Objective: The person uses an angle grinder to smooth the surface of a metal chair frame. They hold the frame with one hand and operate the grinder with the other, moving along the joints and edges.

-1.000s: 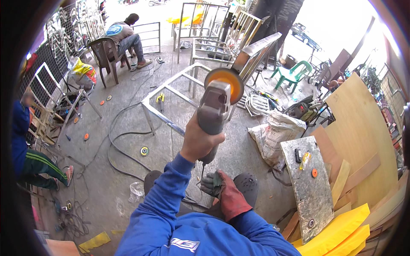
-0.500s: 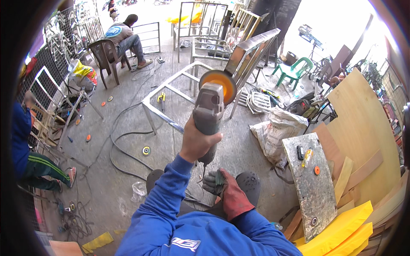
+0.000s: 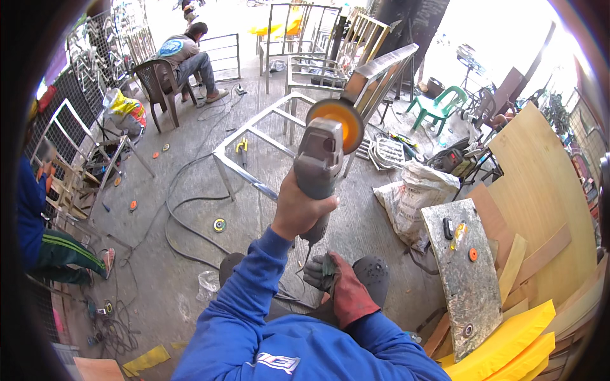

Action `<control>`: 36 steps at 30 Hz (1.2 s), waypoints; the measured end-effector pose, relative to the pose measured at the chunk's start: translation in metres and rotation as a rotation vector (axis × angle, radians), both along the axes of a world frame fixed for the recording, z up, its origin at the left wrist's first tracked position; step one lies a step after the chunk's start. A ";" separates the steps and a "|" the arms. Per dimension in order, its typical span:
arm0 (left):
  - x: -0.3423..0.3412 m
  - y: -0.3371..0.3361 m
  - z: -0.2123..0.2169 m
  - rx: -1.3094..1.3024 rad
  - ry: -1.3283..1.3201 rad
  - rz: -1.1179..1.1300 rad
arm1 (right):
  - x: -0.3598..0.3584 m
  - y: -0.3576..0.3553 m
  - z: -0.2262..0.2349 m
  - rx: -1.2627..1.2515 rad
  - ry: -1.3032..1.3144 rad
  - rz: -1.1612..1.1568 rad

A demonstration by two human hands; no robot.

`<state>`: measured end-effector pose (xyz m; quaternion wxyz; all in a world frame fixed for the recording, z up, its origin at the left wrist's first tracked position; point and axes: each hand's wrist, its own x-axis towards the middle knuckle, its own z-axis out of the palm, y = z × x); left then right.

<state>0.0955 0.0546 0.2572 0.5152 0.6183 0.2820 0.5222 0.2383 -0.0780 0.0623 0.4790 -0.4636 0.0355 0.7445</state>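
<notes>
In the middle of the head view, my bare left hand point(image 3: 302, 207) is closed around the body of an angle grinder point(image 3: 319, 155). Its round orange disc point(image 3: 351, 129) points away from me, overlapping the near end of an upright metal frame point(image 3: 372, 77); I cannot tell whether they touch. A cord point(image 3: 307, 254) runs down from the grinder's rear. My right hand point(image 3: 340, 282), in a red and grey work glove, is held low between my knees with its fingers curled together. Whatever might be in them is hidden.
A low metal frame point(image 3: 254, 130) stands ahead. Cables point(image 3: 170, 219) loop over the floor, near a loose disc point(image 3: 219, 225). On the right are a white sack point(image 3: 416, 197), a stained board point(image 3: 460, 279) and plywood point(image 3: 540, 203). Co-workers point(image 3: 181, 54) are on the left side.
My left hand and the grinder have shifted slightly to the right, the disc now further over the upright frame's end. My gloved right hand has stayed nearly in place.
</notes>
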 end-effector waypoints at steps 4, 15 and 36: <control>0.006 0.009 0.013 0.039 -0.010 -0.003 | -0.001 -0.001 0.007 -0.010 -0.008 -0.013; -0.006 -0.005 -0.028 -0.100 0.076 0.043 | 0.003 -0.001 -0.003 0.018 0.021 0.020; 0.001 -0.005 -0.030 -0.066 -0.022 0.016 | 0.005 -0.008 0.003 0.039 0.022 -0.022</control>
